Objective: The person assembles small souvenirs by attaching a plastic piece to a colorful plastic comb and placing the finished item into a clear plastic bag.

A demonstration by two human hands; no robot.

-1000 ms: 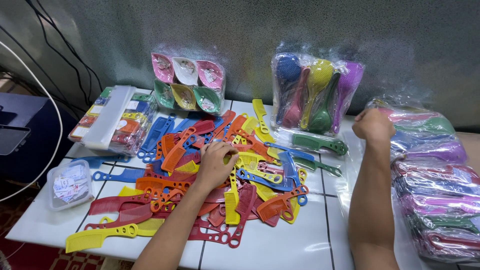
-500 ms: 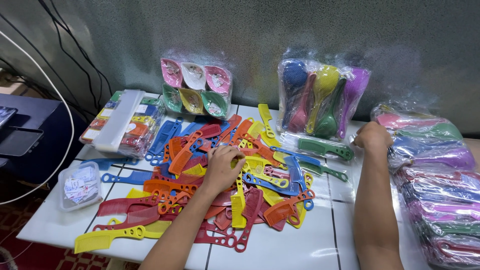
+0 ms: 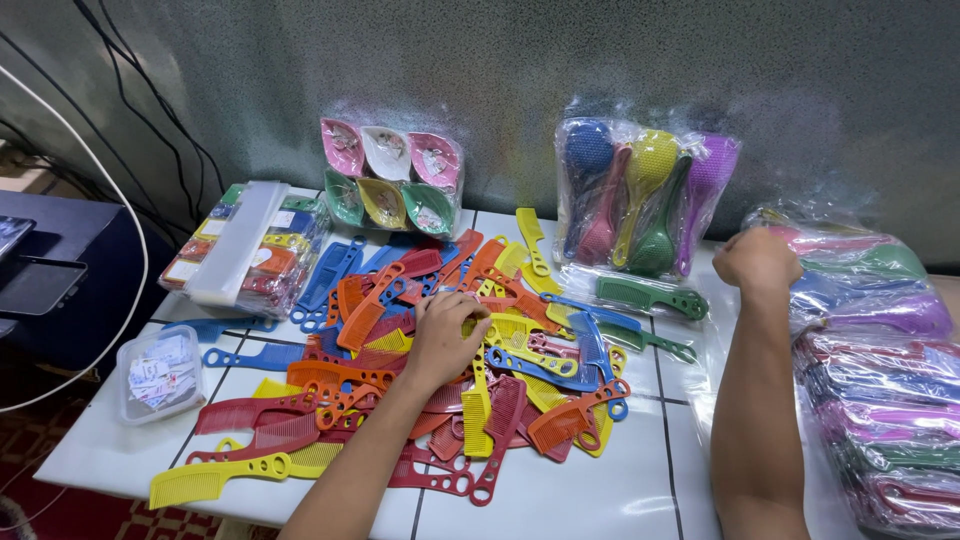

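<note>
A heap of loose plastic combs (image 3: 400, 370) in red, orange, yellow, blue and green covers the white tiled table (image 3: 620, 500). My left hand (image 3: 445, 335) rests palm down on the middle of the heap, fingers curled over a yellow comb (image 3: 505, 325). My right hand (image 3: 757, 260) is a closed fist at the right, pressed against a clear bag of packed combs (image 3: 870, 290). Whether the fist pinches the plastic is hidden. A green comb in a clear sleeve (image 3: 650, 297) lies between the two hands.
At the back stand a bag of hairbrushes (image 3: 640, 195) and a pack of leaf-shaped dishes (image 3: 390, 180). A wrapped pack of coloured items (image 3: 250, 245) lies at left, with a small clear box (image 3: 160, 372) near the front left edge. Cables hang on the wall.
The camera has drifted a little. My left hand has shifted slightly on the heap; my right fist stays at the bag.
</note>
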